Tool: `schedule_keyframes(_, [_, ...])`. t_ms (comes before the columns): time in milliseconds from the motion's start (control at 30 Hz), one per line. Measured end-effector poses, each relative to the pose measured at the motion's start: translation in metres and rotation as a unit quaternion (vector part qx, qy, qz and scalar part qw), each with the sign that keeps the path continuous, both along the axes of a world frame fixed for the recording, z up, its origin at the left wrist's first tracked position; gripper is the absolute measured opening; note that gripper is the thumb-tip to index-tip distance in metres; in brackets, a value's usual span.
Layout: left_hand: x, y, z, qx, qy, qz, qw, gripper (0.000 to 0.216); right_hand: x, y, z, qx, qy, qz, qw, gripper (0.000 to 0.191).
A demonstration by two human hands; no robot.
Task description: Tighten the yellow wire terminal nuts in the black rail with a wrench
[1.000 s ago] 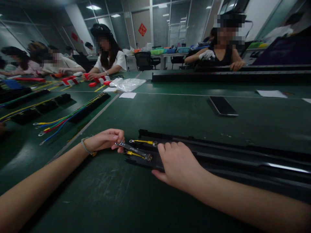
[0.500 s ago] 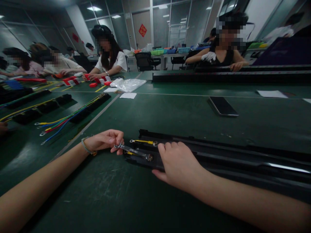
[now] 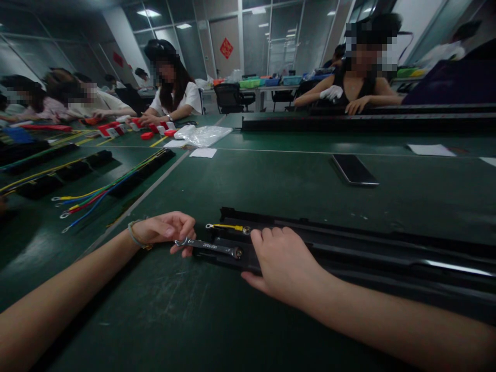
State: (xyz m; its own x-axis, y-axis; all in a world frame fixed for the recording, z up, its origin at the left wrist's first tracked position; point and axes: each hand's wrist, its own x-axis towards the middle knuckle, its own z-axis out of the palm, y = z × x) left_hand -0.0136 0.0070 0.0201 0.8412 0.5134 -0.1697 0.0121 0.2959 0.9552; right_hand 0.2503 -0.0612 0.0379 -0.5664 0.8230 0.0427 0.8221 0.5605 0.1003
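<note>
My left hand (image 3: 170,232) has its fingers curled at the open-jaw end of a silver combination wrench (image 3: 207,246). The ring end of that wrench sits round a bolt (image 3: 239,253) near the left end of a long black channel-shaped housing (image 3: 349,253). Across this housing lies my right hand (image 3: 284,263), gripping it with fingers over the top and thumb on the near side. Just left of the right fingers, a short yellow wire with ring terminals (image 3: 227,227) is fixed at a second bolt (image 3: 246,230). Part of the housing is hidden under my right hand.
A phone (image 3: 354,170) lies beyond the housing on the green table (image 3: 251,181). To the left are black strips with coloured wires (image 3: 93,199). Plastic bags (image 3: 207,135), red-and-white parts (image 3: 112,129) and another black rail (image 3: 349,124) lie farther back, where other people sit.
The wrench's open-jaw end has swung slightly toward me and left with my left hand, pivoting about the bolt. My right hand stays in place on the housing.
</note>
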Motion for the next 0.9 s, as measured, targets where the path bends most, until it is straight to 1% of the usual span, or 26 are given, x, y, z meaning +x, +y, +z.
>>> schedule_keyframes(300, [0.0016,0.0023,-0.0018,0.002,-0.008,0.04,0.999,0.023,0.0001,0.0005,-0.0007,0.009,0.006,0.002,1.0,0.046])
schedule_keyframes(567, [0.0035,0.0008,-0.0015,0.009,0.004,0.049,0.999,0.024,0.0,-0.0002,0.001,0.005,0.001,0.001,1.0,0.047])
schedule_keyframes(900, [0.001,0.0021,-0.0027,0.011,0.005,0.035,0.999,0.023,0.0002,0.0003,0.0001,0.01,0.012,0.001,1.0,0.046])
